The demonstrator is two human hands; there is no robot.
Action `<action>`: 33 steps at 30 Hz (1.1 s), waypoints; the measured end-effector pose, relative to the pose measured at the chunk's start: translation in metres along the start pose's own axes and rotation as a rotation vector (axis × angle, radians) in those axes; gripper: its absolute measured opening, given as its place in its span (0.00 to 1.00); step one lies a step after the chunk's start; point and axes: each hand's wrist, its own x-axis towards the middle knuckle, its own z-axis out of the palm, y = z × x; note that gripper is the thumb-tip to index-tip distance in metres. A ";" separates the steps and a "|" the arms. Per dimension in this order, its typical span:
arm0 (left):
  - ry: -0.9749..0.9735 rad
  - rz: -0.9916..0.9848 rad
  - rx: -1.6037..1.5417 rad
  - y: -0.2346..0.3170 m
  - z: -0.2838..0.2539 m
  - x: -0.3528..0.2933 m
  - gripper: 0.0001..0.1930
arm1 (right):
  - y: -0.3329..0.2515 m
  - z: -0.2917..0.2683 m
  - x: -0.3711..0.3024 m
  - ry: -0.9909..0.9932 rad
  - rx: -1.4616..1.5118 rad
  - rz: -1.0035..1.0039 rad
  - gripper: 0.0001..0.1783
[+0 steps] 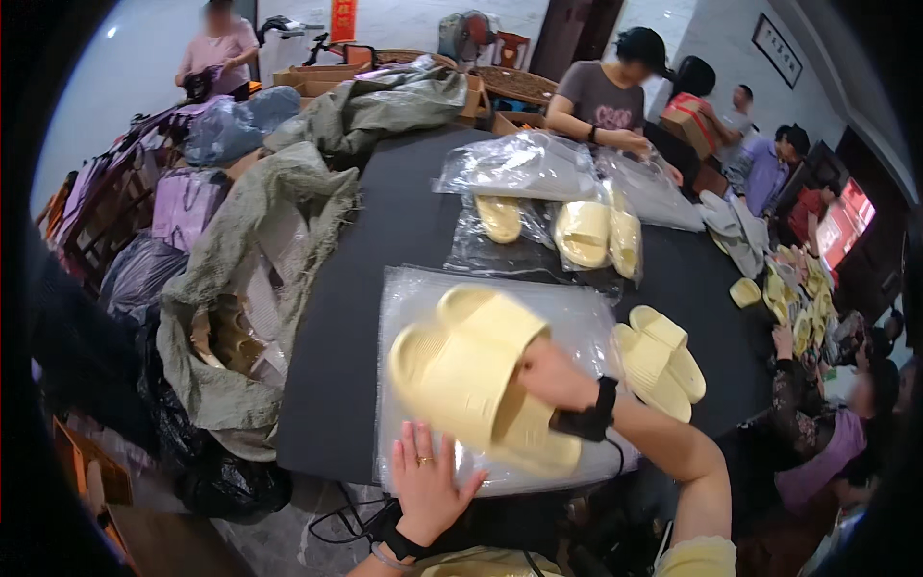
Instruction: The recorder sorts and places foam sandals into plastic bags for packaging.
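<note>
A pair of pale yellow slide slippers (460, 370), slightly blurred, is gripped in my right hand (558, 375) above a stack of clear plastic bags (409, 298). Its fingers are partly hidden by the slipper straps. My left hand (431, 486) lies open, fingers spread, at the near edge of the stack, with a ring on one finger. Just right of the bags, another yellow pair (659, 363) rests on the dark table (332, 385). Beyond the stack are bagged yellow slippers (583, 233) in clear plastic.
A green woven sack (216, 385) stands open along the table's left side. Across the table a person in a dark T-shirt (601, 101) handles clear bags (524, 163). More loose slippers (798, 293) are heaped at right, near a seated person in purple (822, 462).
</note>
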 end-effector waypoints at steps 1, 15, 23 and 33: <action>-0.013 0.036 -0.018 -0.002 0.007 0.000 0.37 | 0.008 0.012 -0.018 -0.040 0.084 -0.117 0.19; 0.016 0.017 0.054 0.006 -0.003 0.001 0.40 | 0.187 -0.075 -0.133 0.548 -0.374 0.393 0.16; 0.045 0.026 0.075 0.005 -0.002 -0.001 0.40 | 0.177 -0.134 -0.152 0.853 -0.716 0.663 0.20; 0.066 0.048 0.133 0.005 -0.001 0.002 0.40 | -0.034 -0.042 -0.078 -0.411 0.752 0.123 0.23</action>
